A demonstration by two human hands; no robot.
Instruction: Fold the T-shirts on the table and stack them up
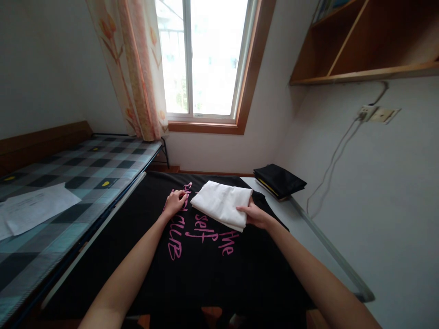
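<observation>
A black T-shirt (pixel 206 269) with pink lettering lies spread flat in front of me. On it rests a folded white garment (pixel 221 203). My right hand (pixel 255 214) grips the white garment's near right edge, fingers curled under it. My left hand (pixel 174 202) rests on the black shirt at the pink print, to the left of the white garment, with its fingers curled down against the fabric.
A bed with a checked teal and black mattress (pixel 85 173) runs along the left, with white paper sheets (pixel 32 208) on it. A folded black garment (pixel 279 180) lies at the back right near the wall. A window (pixel 202 59), a curtain (pixel 137 68), a wooden shelf (pixel 363 45) and a wall socket (pixel 377 114) stand beyond.
</observation>
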